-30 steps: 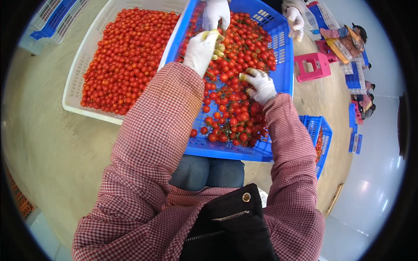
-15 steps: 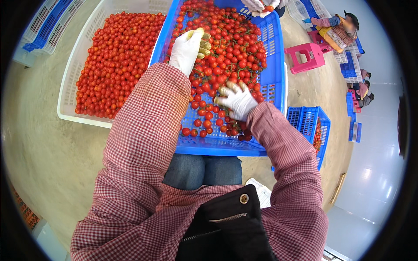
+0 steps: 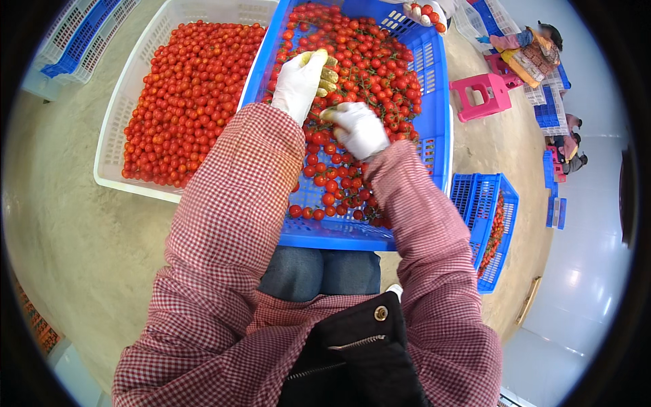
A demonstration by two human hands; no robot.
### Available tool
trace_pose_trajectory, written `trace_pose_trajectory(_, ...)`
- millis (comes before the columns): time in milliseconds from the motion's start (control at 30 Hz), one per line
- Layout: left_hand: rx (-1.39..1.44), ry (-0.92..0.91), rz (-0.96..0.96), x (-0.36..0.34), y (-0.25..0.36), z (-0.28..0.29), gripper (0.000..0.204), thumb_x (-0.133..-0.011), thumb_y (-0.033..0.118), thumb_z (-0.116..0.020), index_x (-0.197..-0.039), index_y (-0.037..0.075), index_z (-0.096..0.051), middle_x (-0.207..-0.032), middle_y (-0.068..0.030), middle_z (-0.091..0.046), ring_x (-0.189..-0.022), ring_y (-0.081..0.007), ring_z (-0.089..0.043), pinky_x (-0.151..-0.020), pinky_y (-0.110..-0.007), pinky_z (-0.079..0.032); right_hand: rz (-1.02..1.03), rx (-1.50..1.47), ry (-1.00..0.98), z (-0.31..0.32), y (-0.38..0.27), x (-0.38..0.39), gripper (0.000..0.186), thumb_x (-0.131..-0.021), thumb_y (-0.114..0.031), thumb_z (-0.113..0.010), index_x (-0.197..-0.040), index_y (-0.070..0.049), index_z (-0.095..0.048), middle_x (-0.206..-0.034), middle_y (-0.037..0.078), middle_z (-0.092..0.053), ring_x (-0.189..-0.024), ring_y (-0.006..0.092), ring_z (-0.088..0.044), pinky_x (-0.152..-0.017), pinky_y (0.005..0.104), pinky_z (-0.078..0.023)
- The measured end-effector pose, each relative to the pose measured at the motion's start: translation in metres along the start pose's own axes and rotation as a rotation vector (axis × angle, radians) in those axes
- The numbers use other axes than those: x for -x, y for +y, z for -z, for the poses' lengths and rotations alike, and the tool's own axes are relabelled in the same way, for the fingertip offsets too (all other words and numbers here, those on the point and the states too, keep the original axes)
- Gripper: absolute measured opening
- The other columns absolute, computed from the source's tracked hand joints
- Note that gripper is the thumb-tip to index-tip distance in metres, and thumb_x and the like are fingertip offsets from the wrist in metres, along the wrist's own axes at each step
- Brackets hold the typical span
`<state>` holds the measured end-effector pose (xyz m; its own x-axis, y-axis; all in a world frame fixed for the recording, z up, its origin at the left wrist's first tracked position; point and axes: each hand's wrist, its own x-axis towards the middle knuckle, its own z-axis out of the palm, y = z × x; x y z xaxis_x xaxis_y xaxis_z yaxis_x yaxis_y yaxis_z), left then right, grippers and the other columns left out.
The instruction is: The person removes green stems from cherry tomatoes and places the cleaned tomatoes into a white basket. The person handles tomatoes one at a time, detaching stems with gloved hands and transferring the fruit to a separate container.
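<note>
A blue plastic crate (image 3: 332, 239) stands before me, holding small red tomatoes (image 3: 380, 74), many on green stems. My left hand (image 3: 305, 78), in a white glove stained yellow-green at the fingers, is over the crate's left side. Its fingers are curled in, and what they hold is hidden. Just right of it, my right hand (image 3: 359, 129), gloved alike, is closed with thumb and fingertips together above the tomatoes. I cannot make out what is pinched there. Loose tomatoes (image 3: 319, 214) lie at the crate's near end.
To the left, a white crate (image 3: 139, 188) holds loose red tomatoes (image 3: 193, 95). A co-worker's gloved hand (image 3: 424, 13) holds tomatoes at the blue crate's far right corner. Pink stools (image 3: 483, 95), another blue crate (image 3: 489, 264) with tomatoes, and people farther off are at right.
My right hand has moved up and left from the near tomatoes toward my left hand, and its spread fingers have closed. The left hand has barely moved. The co-worker's hand now shows several tomatoes.
</note>
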<state>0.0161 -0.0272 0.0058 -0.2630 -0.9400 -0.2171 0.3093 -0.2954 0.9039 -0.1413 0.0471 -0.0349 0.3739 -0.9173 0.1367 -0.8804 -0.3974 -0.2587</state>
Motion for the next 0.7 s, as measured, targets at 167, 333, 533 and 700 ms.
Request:
trace_pose_trajectory(167,-0.021,-0.011,0.022,0.000,0.002,0.000,0.028,-0.089,0.030,-0.048,-0.088,0.005,-0.060,-0.072,-0.0036,-0.062,-0.058,-0.0103,-0.057,-0.053,-0.023,-0.043,-0.009,0.063,0.011,-0.026,-0.006,-0.009,0.013,-0.068,-0.010,-0.058,-0.079,-0.014,-0.066,-0.085,0.005,-0.058,-0.089,0.0239,-0.053,-0.076,0.0365,-0.042)
trace_pose_trajectory(333,-0.019,-0.026,0.074,-0.001,0.000,0.002,0.026,-0.088,0.028,-0.049,-0.089,0.005,-0.060,-0.073,-0.0033,-0.062,-0.060,-0.0105,-0.058,-0.054,-0.022,-0.043,-0.666,-0.917,0.156,0.017,0.006,-0.001,0.019,-0.078,-0.007,-0.059,-0.096,-0.001,-0.061,-0.083,0.006,-0.064,-0.072,0.0134,-0.060,-0.060,0.0262,-0.048)
trace_pose_trajectory(533,-0.114,-0.209,0.317,-0.002,-0.004,-0.002,0.026,-0.087,0.030,-0.051,-0.099,0.009,-0.060,-0.086,-0.0023,-0.062,-0.075,-0.0103,-0.058,-0.064,-0.022,-0.045,-0.826,-1.165,0.378,0.057,-0.007,0.006,0.022,-0.079,-0.006,-0.059,-0.101,0.000,-0.059,-0.082,0.003,-0.063,-0.062,0.0073,-0.055,-0.052,0.0206,-0.044)
trace_pose_trajectory(700,-0.401,-0.498,0.277,0.012,-0.007,-0.012,0.030,-0.080,0.025,-0.063,-0.101,0.006,-0.056,-0.083,-0.0019,-0.061,-0.068,-0.0081,-0.057,-0.059,-0.021,-0.046,-0.793,-1.050,0.472,0.056,-0.004,0.009,0.021,-0.078,-0.005,-0.061,-0.098,0.001,-0.060,-0.082,0.004,-0.063,-0.066,0.0077,-0.057,-0.056,0.0204,-0.045)
